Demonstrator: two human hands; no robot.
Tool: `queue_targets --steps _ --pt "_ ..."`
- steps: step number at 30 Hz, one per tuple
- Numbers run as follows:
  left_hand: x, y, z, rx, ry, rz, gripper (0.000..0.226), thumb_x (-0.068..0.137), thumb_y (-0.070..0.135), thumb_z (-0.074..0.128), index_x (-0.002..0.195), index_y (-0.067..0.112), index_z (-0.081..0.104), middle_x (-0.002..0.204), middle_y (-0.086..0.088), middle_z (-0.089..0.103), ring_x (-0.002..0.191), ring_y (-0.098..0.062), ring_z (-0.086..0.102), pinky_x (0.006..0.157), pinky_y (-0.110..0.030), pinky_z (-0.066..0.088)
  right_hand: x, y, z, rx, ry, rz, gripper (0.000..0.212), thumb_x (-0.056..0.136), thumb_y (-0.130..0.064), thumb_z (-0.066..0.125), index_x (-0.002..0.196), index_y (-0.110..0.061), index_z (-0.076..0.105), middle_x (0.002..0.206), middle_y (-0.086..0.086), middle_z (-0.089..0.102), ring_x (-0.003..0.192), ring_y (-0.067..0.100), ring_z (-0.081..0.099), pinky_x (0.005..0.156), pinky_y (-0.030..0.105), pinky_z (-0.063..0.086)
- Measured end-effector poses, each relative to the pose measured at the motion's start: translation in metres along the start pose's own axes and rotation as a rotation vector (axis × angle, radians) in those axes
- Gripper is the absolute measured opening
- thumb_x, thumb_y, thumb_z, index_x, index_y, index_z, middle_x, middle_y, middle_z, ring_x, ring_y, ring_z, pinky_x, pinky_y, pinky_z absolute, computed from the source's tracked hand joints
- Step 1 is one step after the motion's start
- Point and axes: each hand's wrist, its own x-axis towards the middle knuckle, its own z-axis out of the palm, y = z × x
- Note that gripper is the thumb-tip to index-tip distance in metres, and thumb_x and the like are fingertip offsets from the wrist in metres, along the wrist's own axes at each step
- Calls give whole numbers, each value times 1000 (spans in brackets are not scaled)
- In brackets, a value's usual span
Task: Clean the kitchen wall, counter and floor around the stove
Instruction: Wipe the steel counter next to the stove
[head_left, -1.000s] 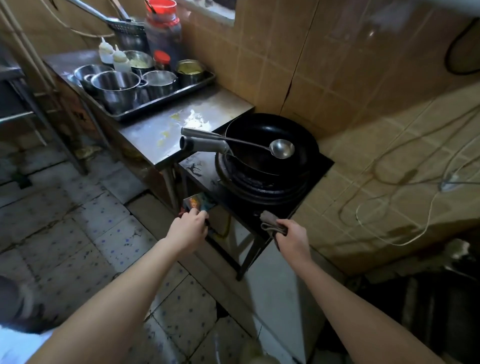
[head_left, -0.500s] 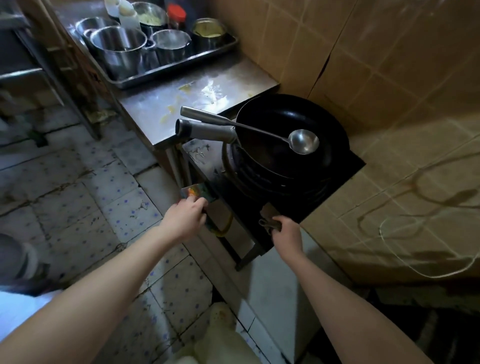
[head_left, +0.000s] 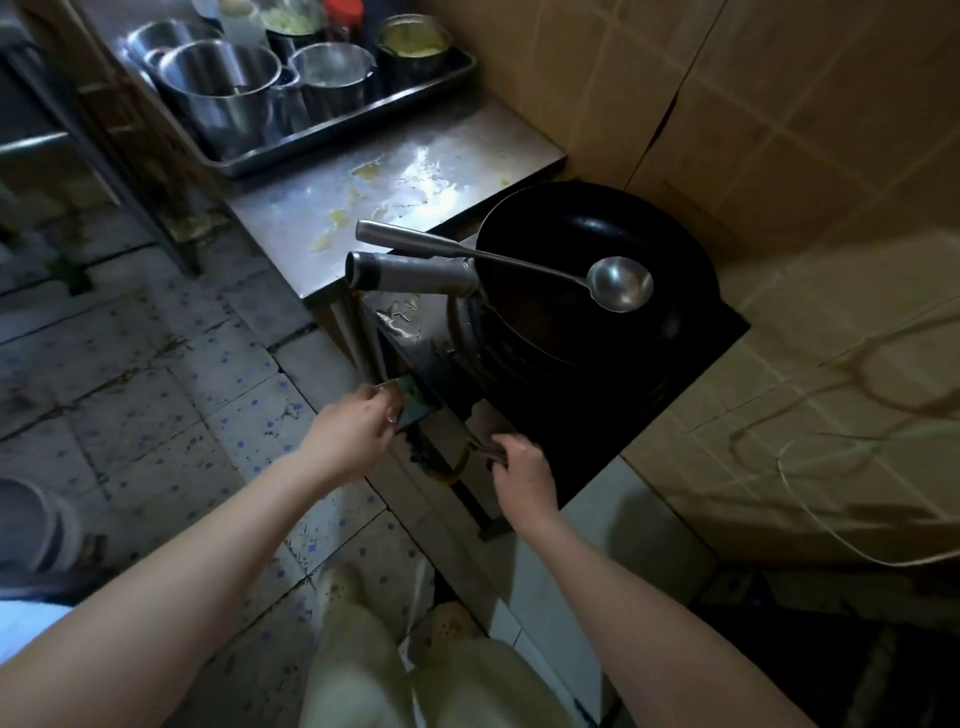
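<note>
1. Fingers of the right hand (head_left: 522, 470), centre of the frame, are curled shut around a bunched grey cloth (head_left: 485, 451) pressed to the front edge of the black stove (head_left: 613, 415).
2. Fingers of the left hand (head_left: 353, 434), just left of centre, are curled against a small card-like object (head_left: 408, 410) with a coloured face, at the stove's near left corner; whether they clamp it or only press on it cannot be told.
3. Both forearms are bare and run in from the bottom corners of the frame. Pale trousers and light shoes show at bottom centre.
4. Stove top, centre right, carries a black wok (head_left: 597, 280). Its metal handle (head_left: 410, 270) points toward the left of the frame.
5. A steel ladle (head_left: 621, 285) lies across the wok, bowl over the pan, its shaft above and roughly parallel to the wok handle.
6. The steel counter (head_left: 415, 171), upper centre, adjoins the stove. Yellowish smears and wet patches mark its surface.
7. A metal tray (head_left: 337, 140) at the upper left of the counter holds several steel pots and containers, some with yellow contents.
8. The tan tiled wall (head_left: 779, 130) fills the right and upper right; a dark crack runs down it above the wok. A pale cable (head_left: 810, 514) loops across the tiles at right.
9. The tiled floor (head_left: 156, 395), left half of the frame, is stained and dotted with blue flecks.
</note>
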Motion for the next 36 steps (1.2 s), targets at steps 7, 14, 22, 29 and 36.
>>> queue_targets --steps 7,14,22,29,36 --pt "26 -6 -1 29 -134 136 37 96 27 45 132 18 46 131 -6 47 113 -27 53 90 -38 44 -21 44 -27 -7 188 220 40 87 -2 54 125 -14 58 123 7 59 111 26 55 94 33 47" --pt "36 -54 -20 81 -186 177 31 94 26 47 124 19 50 124 -7 49 107 -30 54 85 -40 47 -12 -4 -2 -54 274 404 38 89 -1 48 122 -15 60 115 12 61 102 31 56 86 39 50" --pt "54 -127 -44 136 -195 216 38 96 26 42 133 22 44 136 -4 43 117 -26 50 91 -36 43 32 -76 35 -29 239 426 34 91 -4 50 122 -15 59 119 9 60 103 29 58 88 41 51" --pt "72 -164 -56 108 -181 169 36 97 27 40 132 20 44 136 -4 44 117 -26 49 91 -36 42 78 -121 60 -90 157 265 34 92 -11 50 126 -14 51 127 7 53 118 25 48 97 36 43" --pt "100 -181 -77 75 -135 106 36 97 26 39 133 20 45 139 -3 43 117 -25 49 93 -36 42 125 -158 75 149 371 185 23 86 -1 52 104 -9 63 106 8 61 102 25 58 90 40 50"
